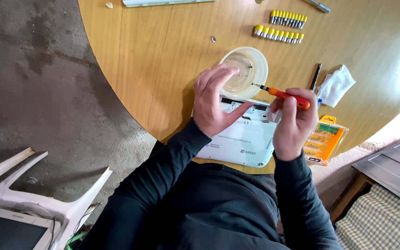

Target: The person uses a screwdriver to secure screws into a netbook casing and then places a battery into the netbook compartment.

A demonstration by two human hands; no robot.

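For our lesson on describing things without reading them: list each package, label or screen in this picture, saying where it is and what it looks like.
Bit-set case: table edge, beside the right hand; flat, clear orange, green strip on top.
White device: under both hands; rectangular, with small grey printed marks and a dark strip label.
Screen: bottom left corner, on an overturned white chair; dark panel, pale frame.

Single head-worn view, looking steeply down from above the wearer's own chest, close over both hands (211,99) at the near edge of a round wooden table (163,55), floor visible at left, no second view to compare.
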